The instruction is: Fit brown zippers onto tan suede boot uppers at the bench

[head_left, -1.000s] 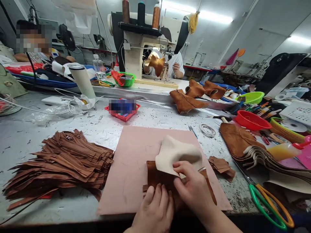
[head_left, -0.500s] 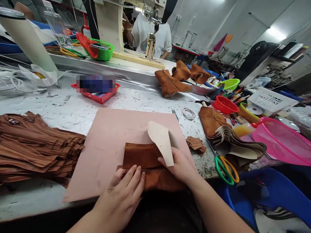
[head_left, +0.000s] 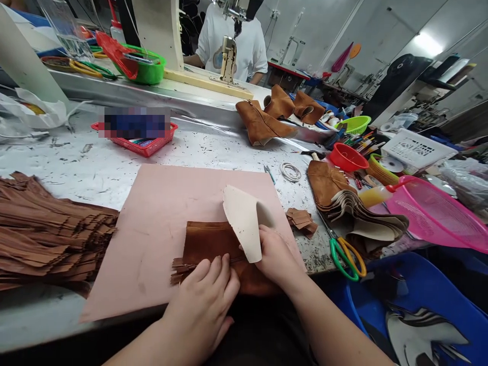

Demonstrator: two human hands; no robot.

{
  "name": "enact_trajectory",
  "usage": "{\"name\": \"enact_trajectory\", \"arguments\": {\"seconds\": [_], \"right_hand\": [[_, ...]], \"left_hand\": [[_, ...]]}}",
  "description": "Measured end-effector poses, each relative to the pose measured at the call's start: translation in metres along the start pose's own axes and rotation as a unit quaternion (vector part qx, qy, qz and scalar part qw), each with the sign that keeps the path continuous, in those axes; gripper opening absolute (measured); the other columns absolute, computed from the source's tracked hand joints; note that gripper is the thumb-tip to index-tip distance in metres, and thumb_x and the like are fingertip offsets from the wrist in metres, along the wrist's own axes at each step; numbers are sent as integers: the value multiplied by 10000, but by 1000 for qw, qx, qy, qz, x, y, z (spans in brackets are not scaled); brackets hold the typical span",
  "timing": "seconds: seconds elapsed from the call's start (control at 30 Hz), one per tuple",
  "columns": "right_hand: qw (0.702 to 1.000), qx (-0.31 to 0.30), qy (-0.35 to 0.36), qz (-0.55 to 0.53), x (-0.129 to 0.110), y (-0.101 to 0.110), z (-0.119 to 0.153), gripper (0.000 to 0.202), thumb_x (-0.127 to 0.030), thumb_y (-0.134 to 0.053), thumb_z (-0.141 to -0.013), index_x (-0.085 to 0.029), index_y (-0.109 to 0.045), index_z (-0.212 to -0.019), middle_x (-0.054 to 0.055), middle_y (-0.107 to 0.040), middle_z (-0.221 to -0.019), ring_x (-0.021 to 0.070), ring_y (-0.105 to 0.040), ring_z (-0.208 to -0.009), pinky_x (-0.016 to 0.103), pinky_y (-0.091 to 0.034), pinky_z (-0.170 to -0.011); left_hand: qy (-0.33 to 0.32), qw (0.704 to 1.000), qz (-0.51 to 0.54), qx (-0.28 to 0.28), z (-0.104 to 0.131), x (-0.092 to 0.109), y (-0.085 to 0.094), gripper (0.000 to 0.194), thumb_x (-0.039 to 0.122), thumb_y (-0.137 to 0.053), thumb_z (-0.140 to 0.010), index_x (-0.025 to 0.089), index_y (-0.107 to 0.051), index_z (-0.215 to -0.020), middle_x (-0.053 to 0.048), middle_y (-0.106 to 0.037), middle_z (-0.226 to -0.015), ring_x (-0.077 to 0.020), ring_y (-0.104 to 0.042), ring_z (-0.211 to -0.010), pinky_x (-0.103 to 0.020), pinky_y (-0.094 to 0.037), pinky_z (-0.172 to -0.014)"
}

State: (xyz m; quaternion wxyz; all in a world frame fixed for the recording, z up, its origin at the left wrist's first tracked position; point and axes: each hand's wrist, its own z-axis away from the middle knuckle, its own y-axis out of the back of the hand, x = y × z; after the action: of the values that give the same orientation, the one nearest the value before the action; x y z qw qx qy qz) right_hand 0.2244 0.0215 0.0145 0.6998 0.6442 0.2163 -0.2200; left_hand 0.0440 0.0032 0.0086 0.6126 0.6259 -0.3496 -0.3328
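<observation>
My right hand [head_left: 276, 254] is closed on a brown leather piece [head_left: 263, 279], whose pale lining flap [head_left: 242, 218] folds up and over, partly hiding the fingers. My left hand [head_left: 204, 297] lies palm down on the leather, fingers stretched over its near part. Under them is a flat brown leather panel [head_left: 208, 241] with a seam. Short brown strips [head_left: 179, 269] stick out at its left side, by my left fingers. The work sits at the near edge of a pink board [head_left: 152, 223]. The fingertips of my right hand are partly hidden.
Brown leather strips [head_left: 49, 234] are heaped at left. Scissors [head_left: 346, 256], small leather scraps [head_left: 303, 221] and stacked lined leather pieces [head_left: 358, 213] lie at right. A red basket [head_left: 147, 147], sewn boot uppers [head_left: 263, 122] and a sewing machine [head_left: 158, 35] stand farther back. A person sits opposite.
My left hand has shifted right and nearer to me over the leather, exposing more strips at the left. The right hand keeps its hold on the leather. The whole view has shifted slightly.
</observation>
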Motion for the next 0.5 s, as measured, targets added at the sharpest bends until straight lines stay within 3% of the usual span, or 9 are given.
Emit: {"name": "enact_trajectory", "arguments": {"seconds": [0.17, 0.23, 0.33, 0.4, 0.5], "right_hand": [[997, 15, -15, 81, -2, -6, 5, 29, -158, -532, -682, -176, -556, -683, 30, -520, -759, 151, -525, -616, 257, -405, -543], [987, 108, -3, 116, -5, -7, 9, 104, -242, -552, -680, -173, -555, -756, 56, -528, -807, 182, -539, -660, 292, -437, -565], [946, 267, 109, 147, -14, -6, 13, 457, -328, -571, -674, -110, -505, -1070, 175, -509, -1102, 294, -513, -992, 417, -454, -789], [939, 249, 172, 165, -24, -7, 13, 601, -323, -556, -703, -84, -412, -1236, 209, -401, -1292, 331, -388, -1181, 470, -377, -927], [973, 129, 144, 127, -37, -13, 9, 527, -272, -500, -747, -80, -468, -1236, 194, -404, -1325, 344, -316, -1249, 487, -312, -1003]], "left_hand": [[-3, 999, -6, -31, -17, 8, 5, 613, 501, -562, -716, 101, -511, -1178, -169, -563, -1178, -296, -532, -969, -393, -361, -773], [-8, 1000, -13, -11, -23, 11, 1, 491, 421, -541, -757, 100, -554, -1129, -151, -616, -1088, -276, -541, -950, -380, -368, -762], [-25, 998, -35, 41, -27, 15, -10, 374, 306, -512, -798, 125, -574, -1119, -115, -653, -1022, -253, -547, -935, -377, -370, -760], [-22, 996, -50, 75, -28, 18, -17, 355, 274, -493, -820, 164, -558, -1151, -83, -649, -1054, -241, -537, -951, -383, -368, -774], [-10, 988, -68, 141, -27, 21, -22, 351, 271, -431, -860, 207, -524, -1192, -28, -591, -1183, -230, -496, -1031, -396, -345, -834]]}}
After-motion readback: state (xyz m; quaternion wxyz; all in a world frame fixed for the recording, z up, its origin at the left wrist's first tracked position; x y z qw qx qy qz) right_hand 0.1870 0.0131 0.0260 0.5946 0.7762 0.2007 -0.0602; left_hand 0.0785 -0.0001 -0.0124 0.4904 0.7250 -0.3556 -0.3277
